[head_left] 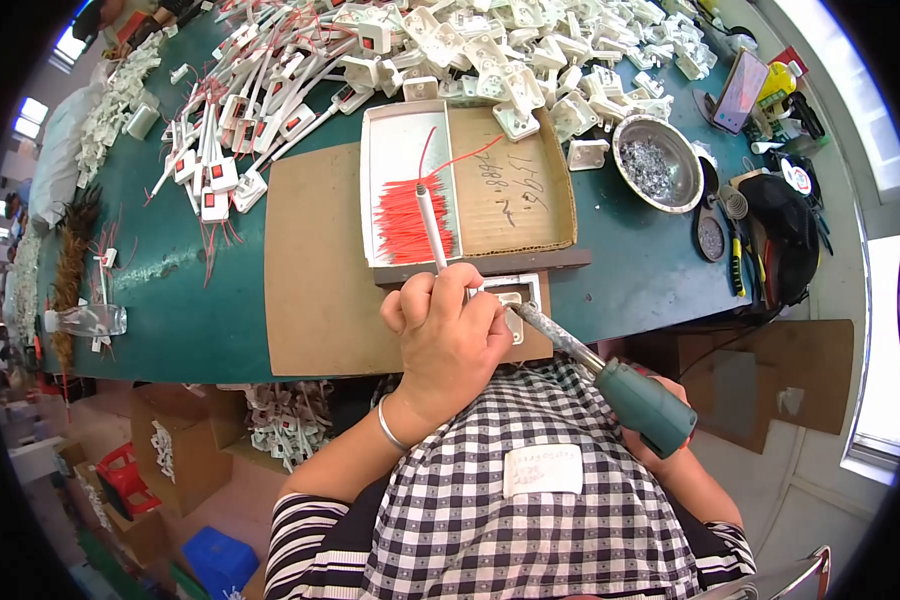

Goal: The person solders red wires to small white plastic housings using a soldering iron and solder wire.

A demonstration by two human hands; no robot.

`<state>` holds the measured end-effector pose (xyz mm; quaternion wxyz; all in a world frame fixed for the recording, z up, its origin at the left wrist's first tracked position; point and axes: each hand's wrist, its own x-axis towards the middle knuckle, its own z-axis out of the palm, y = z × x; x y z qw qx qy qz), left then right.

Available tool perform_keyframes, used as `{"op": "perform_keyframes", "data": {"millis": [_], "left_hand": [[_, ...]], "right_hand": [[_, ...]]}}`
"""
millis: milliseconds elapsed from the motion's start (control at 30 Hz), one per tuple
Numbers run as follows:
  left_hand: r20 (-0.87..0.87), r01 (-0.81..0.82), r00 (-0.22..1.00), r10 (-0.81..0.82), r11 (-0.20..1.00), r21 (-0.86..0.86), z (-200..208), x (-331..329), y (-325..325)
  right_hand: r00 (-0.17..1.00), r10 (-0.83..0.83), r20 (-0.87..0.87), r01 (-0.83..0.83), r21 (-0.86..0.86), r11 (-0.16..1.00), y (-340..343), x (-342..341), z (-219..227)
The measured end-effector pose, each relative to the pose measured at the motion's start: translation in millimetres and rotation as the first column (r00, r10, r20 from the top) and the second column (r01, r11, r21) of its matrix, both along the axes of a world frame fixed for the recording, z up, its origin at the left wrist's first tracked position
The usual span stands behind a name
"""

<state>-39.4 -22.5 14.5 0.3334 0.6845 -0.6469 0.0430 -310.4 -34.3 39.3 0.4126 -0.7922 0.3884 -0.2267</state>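
My left hand [448, 328] is closed round a thin white tube [431, 225], which points away from me with red wire ends at its far tip. Under and beside those fingers sits a small white plastic housing [515, 322] in a pale frame [533, 290]. My right hand [653, 452], partly hidden, grips a soldering iron [642, 405] by its green handle. The iron's metal tip reaches the housing, right by my left fingertips; whether it touches is too small to tell. Just beyond, short red wires [410, 225] fill the white side of a shallow cardboard box [560, 190].
White housings [500, 75] are heaped at the back, with switch assemblies [215, 190] piled left of them. At right are a metal bowl [690, 180] of solder scraps, yellow-handled pliers [737, 265] and a propped phone [740, 92]. A cardboard sheet [310, 260] lies on the green table.
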Motion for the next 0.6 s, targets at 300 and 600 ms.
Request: {"op": "perform_keyframes", "data": {"millis": [300, 600], "left_hand": [[0.006, 0.003, 1.0, -0.003, 1.0, -0.001, 0, 1, 0], [0.014, 0.006, 1.0, -0.005, 1.0, -0.003, -2, 1, 0]], "right_hand": [[0.987, 0.101, -0.126, -0.124, -0.191, 0.974, -3, 5, 12], [0.994, 0.036, -0.101, -0.064, -0.288, 0.955, -3, 9, 9]]}}
